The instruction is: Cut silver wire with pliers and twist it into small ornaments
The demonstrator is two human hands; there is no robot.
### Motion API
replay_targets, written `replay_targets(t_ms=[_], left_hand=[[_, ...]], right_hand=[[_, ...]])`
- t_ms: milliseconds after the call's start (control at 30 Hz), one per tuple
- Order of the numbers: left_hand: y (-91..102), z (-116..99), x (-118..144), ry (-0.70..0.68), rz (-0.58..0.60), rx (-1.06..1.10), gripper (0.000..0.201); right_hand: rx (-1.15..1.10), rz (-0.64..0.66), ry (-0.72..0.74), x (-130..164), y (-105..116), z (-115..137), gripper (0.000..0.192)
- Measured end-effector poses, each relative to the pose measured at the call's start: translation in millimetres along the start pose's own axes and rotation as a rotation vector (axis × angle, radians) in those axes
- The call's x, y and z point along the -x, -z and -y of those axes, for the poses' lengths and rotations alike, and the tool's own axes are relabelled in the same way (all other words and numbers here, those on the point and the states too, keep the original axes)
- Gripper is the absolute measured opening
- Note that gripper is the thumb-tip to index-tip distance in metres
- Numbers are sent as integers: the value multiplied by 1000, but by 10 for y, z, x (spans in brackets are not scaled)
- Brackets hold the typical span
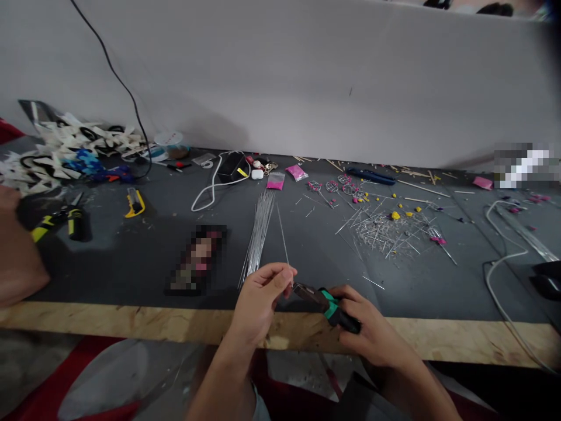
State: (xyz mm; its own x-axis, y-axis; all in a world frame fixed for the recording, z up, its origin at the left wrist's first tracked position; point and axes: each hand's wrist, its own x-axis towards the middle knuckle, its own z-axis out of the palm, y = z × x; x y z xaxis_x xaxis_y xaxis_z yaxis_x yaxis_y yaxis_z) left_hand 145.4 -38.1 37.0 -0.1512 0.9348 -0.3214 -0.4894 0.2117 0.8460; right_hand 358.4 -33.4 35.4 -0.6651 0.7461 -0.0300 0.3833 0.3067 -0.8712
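1. Metal pliers (328, 303) with green-and-black handles;
2. long, thin, silver metal wire (283, 234);
3. flat dark-grey surface (131, 257) with mottled tan wooden edge (153, 321);
4. small bright-pink-and-clear plastic packet (275, 182);
5. slim yellow-and-black utility knife (135, 203)

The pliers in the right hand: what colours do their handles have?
The pliers' handles are green and black; the head view shows this best.
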Motion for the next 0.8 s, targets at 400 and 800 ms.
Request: replay_targets(t_ms=[400,800], left_hand=[[60,-69,5,266,245,31,19],[36,-45,-95,-156,44,190,14]], right_hand=[[-17,55,12,19,22,30,29],[47,-115,-118,30,97,-73,11]])
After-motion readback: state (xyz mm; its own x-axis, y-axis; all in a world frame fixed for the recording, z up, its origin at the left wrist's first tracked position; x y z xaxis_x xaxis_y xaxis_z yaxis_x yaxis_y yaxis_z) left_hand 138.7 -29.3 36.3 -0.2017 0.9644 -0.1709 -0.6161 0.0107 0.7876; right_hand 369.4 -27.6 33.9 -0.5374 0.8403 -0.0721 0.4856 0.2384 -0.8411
